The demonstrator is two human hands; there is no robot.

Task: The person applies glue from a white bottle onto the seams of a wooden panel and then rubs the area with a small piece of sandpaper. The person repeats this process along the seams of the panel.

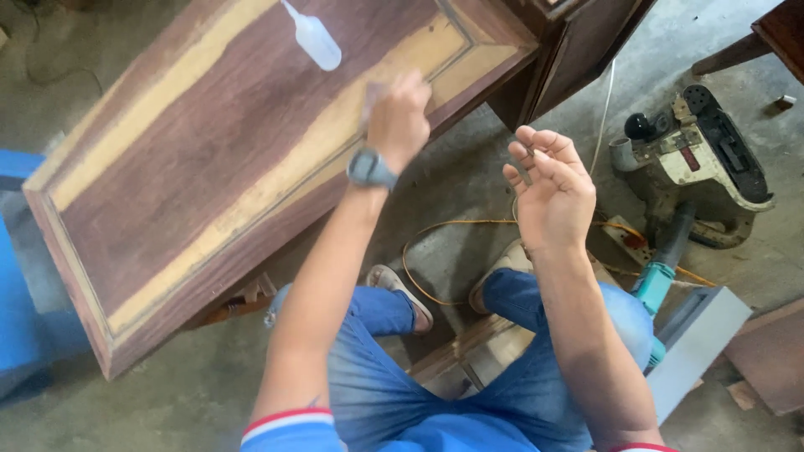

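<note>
1. Wood, dark brown with pale yellowish bands framing a recessed centre: a door panel (243,159) lies tilted across the view from about eight o'clock up to one o'clock, apparently raised off the concrete floor (469,180) so the seated person can reach its face.
2. The left hand (399,117) rests on the panel's near pale band, close to the corner at one o'clock. Its fingers are curled together and pressed down on the wood; something small and greyish may be under them, but I cannot tell what. A grey wristwatch (370,169) sits on that wrist.
3. The right hand (548,188) hovers off the panel at about three o'clock from the left, palm up, fingers loosely bent and apart, clamped on nothing that shows.
4. A small translucent squeeze bottle (313,38) lies on the panel at eleven o'clock from the left hand, nozzle pointing away, near but not touching it, within easy reach.
5. The person sits low in blue jeans (377,377), sandalled feet planted under the panel's edge, which puts the knees on either side of the working corner.
6. On the floor at three o'clock lies a belt sander (695,159), on its side and well apart from both hands. An orange cable (435,228) loops past the feet, and a teal-handled power tool (657,280) lies at four o'clock beside a grey box (699,331).
7. A blue object (21,285) sits beneath the panel's far end at nine o'clock, seemingly supporting it.
</note>
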